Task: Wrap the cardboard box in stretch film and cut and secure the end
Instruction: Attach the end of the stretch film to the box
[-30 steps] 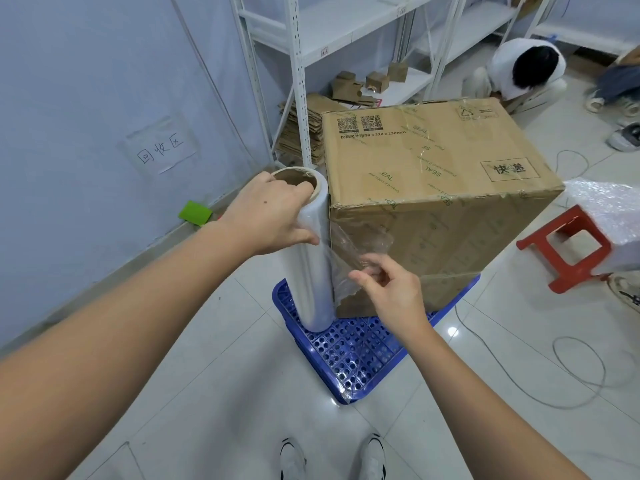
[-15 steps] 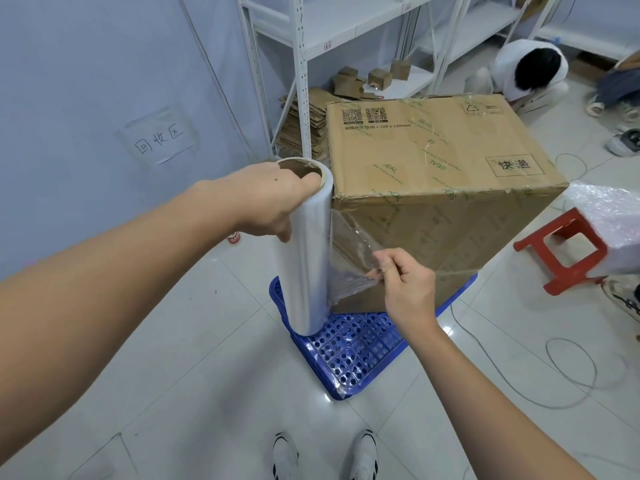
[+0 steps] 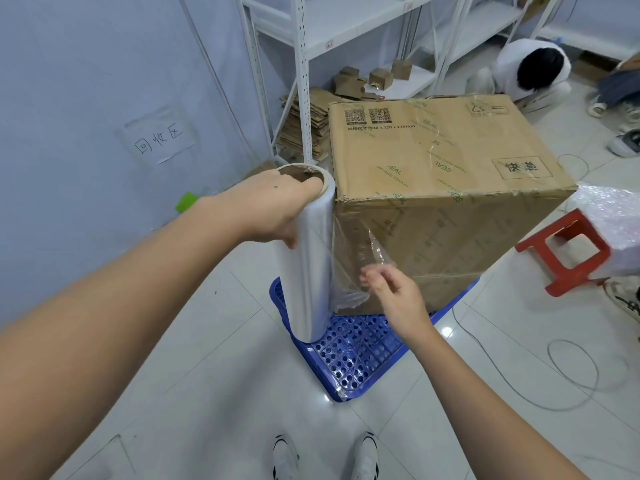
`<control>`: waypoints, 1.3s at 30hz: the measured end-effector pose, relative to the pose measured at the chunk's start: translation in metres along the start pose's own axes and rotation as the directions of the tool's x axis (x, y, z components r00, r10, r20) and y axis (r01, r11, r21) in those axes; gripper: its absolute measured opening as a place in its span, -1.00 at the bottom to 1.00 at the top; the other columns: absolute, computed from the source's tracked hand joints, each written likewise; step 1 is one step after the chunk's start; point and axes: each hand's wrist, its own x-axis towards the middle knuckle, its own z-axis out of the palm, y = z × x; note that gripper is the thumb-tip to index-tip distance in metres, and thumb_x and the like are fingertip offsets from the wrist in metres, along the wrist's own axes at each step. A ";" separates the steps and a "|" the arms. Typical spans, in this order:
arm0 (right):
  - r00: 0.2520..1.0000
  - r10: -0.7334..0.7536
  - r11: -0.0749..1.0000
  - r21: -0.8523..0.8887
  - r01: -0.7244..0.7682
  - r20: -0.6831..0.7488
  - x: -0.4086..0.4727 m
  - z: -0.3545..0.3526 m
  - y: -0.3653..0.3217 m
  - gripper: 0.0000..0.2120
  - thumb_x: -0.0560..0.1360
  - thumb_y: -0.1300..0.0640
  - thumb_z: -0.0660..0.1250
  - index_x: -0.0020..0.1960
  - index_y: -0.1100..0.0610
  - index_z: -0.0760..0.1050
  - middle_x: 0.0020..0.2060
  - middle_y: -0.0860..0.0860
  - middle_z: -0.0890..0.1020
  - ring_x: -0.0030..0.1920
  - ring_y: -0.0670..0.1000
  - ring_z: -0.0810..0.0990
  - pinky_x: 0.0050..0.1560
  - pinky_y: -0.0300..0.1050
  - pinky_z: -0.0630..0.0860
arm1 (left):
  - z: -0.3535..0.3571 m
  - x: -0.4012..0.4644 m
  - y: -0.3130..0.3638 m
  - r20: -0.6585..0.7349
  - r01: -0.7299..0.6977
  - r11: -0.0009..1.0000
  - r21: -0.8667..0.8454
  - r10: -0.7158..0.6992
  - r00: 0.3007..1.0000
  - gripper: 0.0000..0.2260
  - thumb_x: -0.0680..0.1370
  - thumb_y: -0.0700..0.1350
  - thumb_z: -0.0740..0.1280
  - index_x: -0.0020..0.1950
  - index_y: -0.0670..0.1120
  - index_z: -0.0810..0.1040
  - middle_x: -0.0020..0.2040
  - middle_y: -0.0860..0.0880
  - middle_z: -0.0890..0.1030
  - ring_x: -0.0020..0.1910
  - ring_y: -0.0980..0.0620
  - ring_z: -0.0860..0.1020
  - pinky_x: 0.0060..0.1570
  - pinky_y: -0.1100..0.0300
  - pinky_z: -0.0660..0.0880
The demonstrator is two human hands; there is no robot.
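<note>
Left hand [image 3: 277,209] gripping upright stretch film roll [image 3: 310,268] (beside cardboard box [image 3: 446,202]), right hand [image 3: 394,299] pinching loose film

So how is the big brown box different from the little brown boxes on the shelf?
The large brown cardboard box sits on a blue perforated plastic pallet on the floor; the small brown cardboard boxes sit on a white metal shelf. The large one is far bigger, sealed with printed tape and carries labels; the small ones look plain. Clear stretch film touches only the large one. Both are brown cardboard.
</note>
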 end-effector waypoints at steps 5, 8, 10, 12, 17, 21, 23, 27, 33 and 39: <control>0.946 0.204 0.974 -0.154 -0.169 0.252 0.012 0.010 0.050 -0.38 0.29 -0.22 0.58 0.31 -0.16 0.53 0.17 -0.25 0.58 0.14 -0.27 0.54 0.15 -0.29 0.47 | 0.017 0.006 -0.005 -0.096 -0.039 0.999 0.014 0.041 0.995 -0.34 0.27 0.27 0.62 -0.03 -0.01 0.24 -0.21 0.11 0.33 -0.11 -0.03 0.34 0.01 0.04 0.29; 0.912 0.288 0.946 -0.239 -0.221 0.294 0.025 0.029 0.083 -0.34 0.22 -0.21 0.63 0.28 -0.15 0.54 0.18 -0.22 0.60 0.18 -0.19 0.55 0.21 -0.16 0.51 | 0.024 0.007 -0.004 -0.193 -0.045 0.999 0.004 0.045 0.980 -0.36 0.28 0.28 0.61 -0.07 0.02 0.22 -0.22 0.19 0.22 -0.11 0.00 0.28 0.01 0.07 0.19; 0.900 0.320 0.932 -0.268 -0.244 0.296 0.033 0.042 0.099 -0.42 0.28 -0.11 0.63 0.26 -0.06 0.58 0.14 -0.19 0.63 0.13 -0.10 0.58 0.17 -0.15 0.54 | 0.025 0.007 -0.005 -0.209 -0.041 0.999 0.016 0.044 0.977 -0.37 0.30 0.27 0.60 -0.09 0.02 0.21 -0.23 0.20 0.19 -0.11 0.01 0.26 -0.01 0.10 0.15; 0.912 0.314 0.937 -0.241 -0.253 0.264 0.038 0.056 0.106 -0.51 0.36 0.02 0.61 0.24 0.07 0.61 0.07 -0.12 0.65 0.08 -0.08 0.60 0.10 -0.30 0.54 | 0.025 0.008 -0.008 -0.199 -0.051 0.998 0.038 0.057 0.978 -0.37 0.30 0.30 0.58 -0.11 0.02 0.20 -0.25 0.20 0.20 -0.15 0.00 0.27 -0.06 0.09 0.14; 0.968 0.238 0.943 -0.255 -0.212 0.077 0.044 0.074 0.111 -0.84 0.56 0.21 0.40 0.11 0.21 0.68 0.05 0.03 0.70 0.02 -0.09 0.60 0.23 -0.21 0.50 | 0.017 0.002 -0.011 -0.150 -0.055 0.998 0.031 0.059 0.987 -0.35 0.32 0.19 0.62 -0.07 -0.02 0.18 -0.30 0.15 0.25 -0.19 -0.03 0.30 -0.20 0.09 0.02; 0.959 0.279 0.885 -0.400 -0.237 0.049 0.037 0.059 0.113 -0.81 0.63 0.20 0.28 0.04 0.10 0.68 -0.07 0.00 0.69 -0.09 0.01 0.64 0.05 -0.10 0.59 | 0.013 -0.002 -0.014 -0.160 -0.074 0.996 0.056 0.083 0.984 -0.33 0.34 0.17 0.61 -0.03 -0.02 0.13 -0.31 0.13 0.19 -0.15 -0.08 0.30 -0.23 0.07 0.01; 0.966 0.256 0.867 -0.452 -0.208 0.047 0.035 0.044 0.115 -0.75 0.64 0.23 0.23 -0.11 0.04 0.61 -0.27 -0.03 0.64 -0.26 0.01 0.60 -0.24 -0.27 0.52 | 0.012 -0.002 -0.017 -0.156 -0.022 0.999 0.044 0.029 0.987 -0.34 0.35 0.19 0.60 -0.02 -0.02 0.14 -0.29 0.10 0.23 -0.15 -0.09 0.30 -0.24 0.04 0.00; 0.991 0.115 0.846 -0.530 -0.062 0.068 0.024 0.020 0.119 -0.74 0.64 0.23 0.20 -0.08 0.03 0.62 -0.33 -0.13 0.59 -0.35 -0.12 0.51 -0.35 -0.33 0.36 | 0.011 -0.001 -0.016 -0.172 0.104 0.993 0.056 -0.093 0.981 -0.36 0.35 0.26 0.58 0.00 -0.05 0.21 -0.07 -0.08 0.53 -0.13 -0.12 0.35 -0.24 0.01 0.03; 0.977 0.184 0.927 -0.348 -0.138 0.103 0.015 0.022 0.116 -0.85 0.53 0.12 0.39 0.05 -0.08 0.50 -0.13 -0.19 0.55 -0.12 -0.11 0.54 -0.01 -0.10 0.54 | 0.012 -0.003 0.010 -0.172 0.111 0.986 0.121 -0.089 0.981 -0.37 0.38 0.29 0.53 0.02 -0.03 0.20 -0.12 0.00 0.48 -0.03 -0.15 0.47 -0.24 -0.02 0.07; 0.978 0.152 0.903 -0.423 -0.079 0.141 0.020 0.018 0.107 -0.87 0.58 0.14 0.38 0.10 0.05 0.66 -0.10 -0.01 0.72 -0.14 -0.03 0.65 -0.08 -0.20 0.55 | 0.013 -0.002 0.019 -0.191 0.169 0.981 0.091 -0.149 0.970 -0.38 0.39 0.31 0.53 0.00 -0.04 0.22 -0.19 0.02 0.42 -0.16 -0.10 0.35 -0.23 0.03 -0.07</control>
